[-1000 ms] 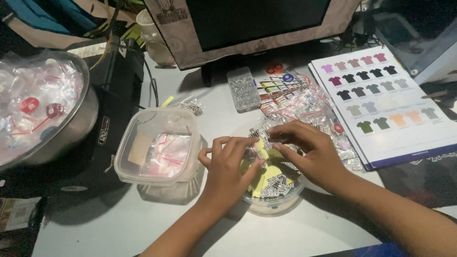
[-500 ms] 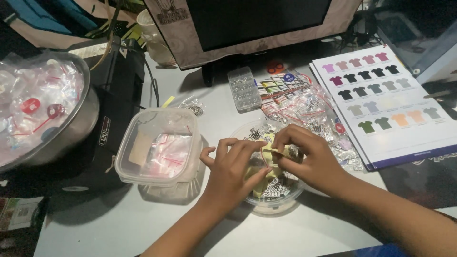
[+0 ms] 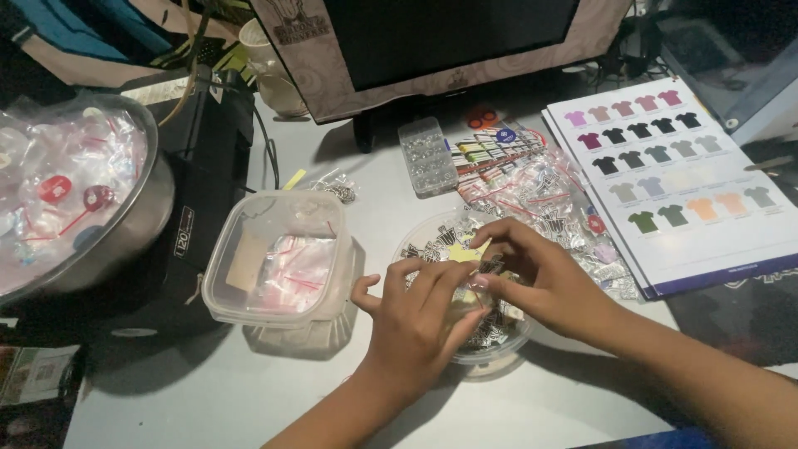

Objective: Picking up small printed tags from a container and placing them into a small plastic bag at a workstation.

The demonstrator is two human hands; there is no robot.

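both hands are over the round tub point(image 3: 416, 241) that stands near the front edge of the desk point(image 3: 249, 399), a little right of the middle. the tub is full of small black and white stickers point(image 3: 434, 243) with some yellow pieces point(image 3: 467, 252) between them. the left hand point(image 3: 416, 320) lies on the heap with the fingers bent downward and close together, and the right hand point(image 3: 544, 278) comes from the right side with the fingertips pinched; they meet at one point in the tub, and i cannot tell exactly which piece each hand grips, because the fingers cover it. to the left of the tub stands a square box point(image 3: 278, 258) without lid, with small clear bags with red lines inside; it looks less than half filled. at the left edge of the desk a metal bowl point(image 3: 133, 224) holds many more clear bags point(image 3: 66, 191). behind the tub, toward the back, lie loose bags with stickers point(image 3: 540, 187) and a small clear case point(image 3: 427, 155), and at the right edge there is a colour chart point(image 3: 682, 183) with rows of little shirts. i judge the sorting is in the middle: the tub is still heaped, so many stickers remain to pick, while a part seems already bagged.
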